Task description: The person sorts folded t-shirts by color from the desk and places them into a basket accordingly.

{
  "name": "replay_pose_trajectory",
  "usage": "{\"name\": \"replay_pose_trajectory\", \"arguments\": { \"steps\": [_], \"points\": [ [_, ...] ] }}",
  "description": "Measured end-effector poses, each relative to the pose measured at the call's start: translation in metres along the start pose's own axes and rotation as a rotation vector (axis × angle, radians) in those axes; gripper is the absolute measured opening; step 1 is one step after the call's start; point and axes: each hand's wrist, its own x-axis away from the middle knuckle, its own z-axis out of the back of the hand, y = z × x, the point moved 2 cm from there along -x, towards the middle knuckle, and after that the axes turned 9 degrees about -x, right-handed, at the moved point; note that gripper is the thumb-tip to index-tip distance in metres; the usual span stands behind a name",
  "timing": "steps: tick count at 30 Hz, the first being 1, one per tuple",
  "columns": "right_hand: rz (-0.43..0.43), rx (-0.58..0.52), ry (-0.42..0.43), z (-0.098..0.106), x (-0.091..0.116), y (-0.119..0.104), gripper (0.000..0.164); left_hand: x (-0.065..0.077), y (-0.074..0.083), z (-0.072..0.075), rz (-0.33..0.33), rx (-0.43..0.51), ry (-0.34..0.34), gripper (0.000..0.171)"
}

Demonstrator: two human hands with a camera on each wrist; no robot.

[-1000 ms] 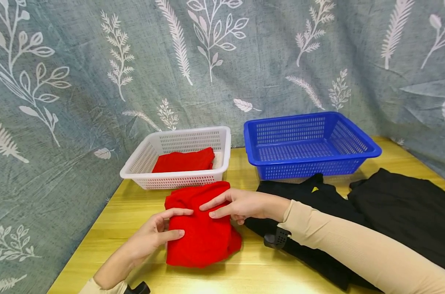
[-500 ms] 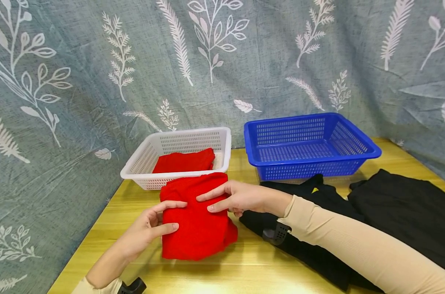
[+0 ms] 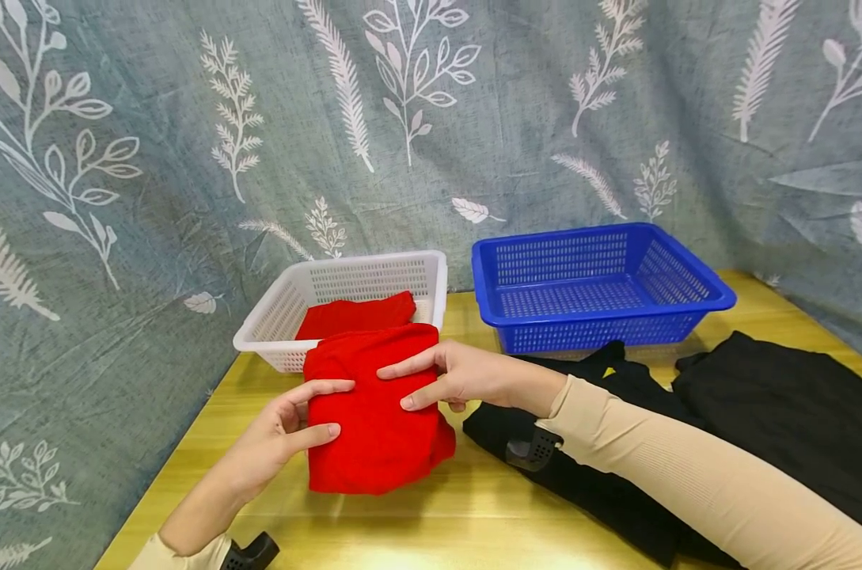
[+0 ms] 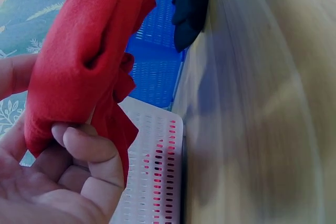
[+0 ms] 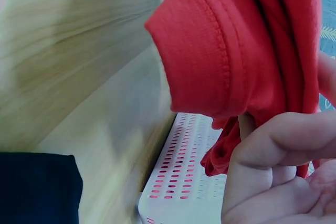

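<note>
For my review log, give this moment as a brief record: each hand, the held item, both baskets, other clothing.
left hand: grips left side of folded red fabric garment
right hand: grips its right side
held garment: raised above wooden table
white perforated plastic basket: contains red cloth
blue perforated plastic basket: right of white basket
other clothing: two black fabric garments, on table's right side

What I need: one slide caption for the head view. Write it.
Left hand and right hand hold a folded red fabric bundle before a white perforated plastic basket containing red cloth.
</note>
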Motion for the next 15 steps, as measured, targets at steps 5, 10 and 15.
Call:
{"name": "replay_pose_trajectory", "arguments": {
  "steps": [5, 10, 15],
  "points": [
    [-0.004, 0.005, 0.034, 0.002, 0.0, -0.005, 0.054, -0.002, 0.003, 0.004, -0.01, -0.019, 0.031, 0.052],
    [0.001, 0.005, 0.052, 0.004, -0.001, -0.011, 0.054, -0.006, 0.008, 0.01, -0.047, -0.046, 0.052, 0.052],
    [0.012, 0.011, 0.051, 0.007, -0.001, -0.02, 0.054, -0.008, 0.017, 0.017, -0.072, -0.057, 0.052, 0.052]
  ]
}}
